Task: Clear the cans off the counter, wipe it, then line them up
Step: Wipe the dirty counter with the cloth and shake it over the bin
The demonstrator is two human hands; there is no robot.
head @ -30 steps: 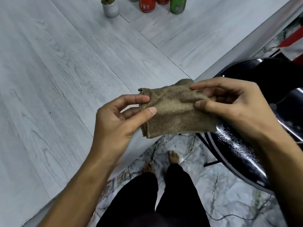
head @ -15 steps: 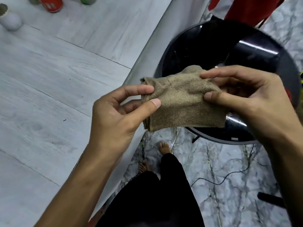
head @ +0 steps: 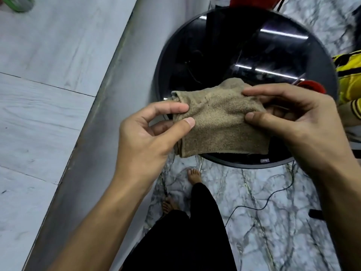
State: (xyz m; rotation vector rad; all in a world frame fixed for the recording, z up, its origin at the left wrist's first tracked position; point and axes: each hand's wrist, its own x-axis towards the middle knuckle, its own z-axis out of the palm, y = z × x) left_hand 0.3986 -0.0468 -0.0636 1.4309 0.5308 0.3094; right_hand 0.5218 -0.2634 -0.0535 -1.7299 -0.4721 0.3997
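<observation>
Cans were nearly out of sight at that moment; only one green can (head: 18,4) showed, blurred, at the far top-left corner of the grey wood-grain counter (head: 48,94), well apart from the person's hands; the rest of that surface looked bare. What the person held was a folded brown cloth (head: 218,122), a terry rag by its nap, stretched between both hands out past the counter's edge, above a round glossy black table (head: 234,45) and the marble floor (head: 273,212); the left hand (head: 148,137) had its thumb and forefinger pinched together on the cloth's left folded edge, and the right hand (head: 298,122) was clamped likewise on the right edge, thumb on the near face and fingers behind. It looked light and limp, several layers thick, sagging a little below the pinch points; I judged it would slump the moment one side was let go, so a flat palm over its folded middle would serve better for wiping than a two-finger pinch. The nap should grip the counter rather than skid; whether it was damp I could not tell. The can, if it was the usual thin metal sort, would be smooth and easy to dent, best taken round the middle of its body; whether it was full could not be told. Yellow and red cloth (head: 349,83) lay at the right edge.
</observation>
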